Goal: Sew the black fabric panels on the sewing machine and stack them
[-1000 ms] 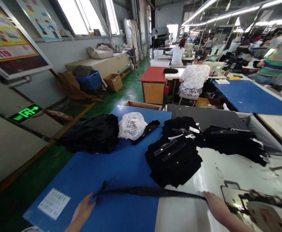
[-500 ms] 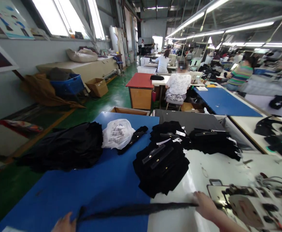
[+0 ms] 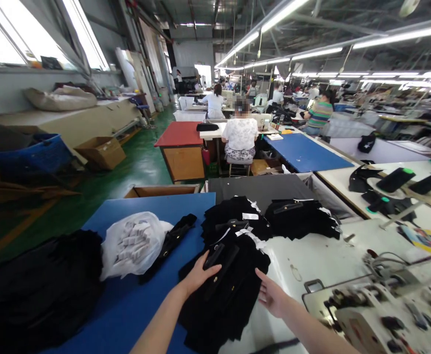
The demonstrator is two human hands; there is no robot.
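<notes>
A stack of black fabric pieces (image 3: 230,295) lies where the blue board (image 3: 134,309) meets the white tabletop (image 3: 311,260). My left hand (image 3: 199,275) rests on the stack's top, its fingertips on a narrow black piece with gold studs (image 3: 221,263). At the stack's right edge, my right hand (image 3: 272,295) has its fingers spread and holds nothing. A long thin black strip (image 3: 274,344) lies at the bottom edge, free of both hands.
A white plastic bag (image 3: 132,243) and a large black fabric heap (image 3: 34,290) lie to the left. Two more black stacks (image 3: 300,216) sit behind. A sewing machine (image 3: 378,305) stands at lower right. A seated person in a white top (image 3: 239,137) works beyond.
Both hands have let go of the long black strip they held stretched out and moved forward onto the black stack. The view has swung right and lifted.
</notes>
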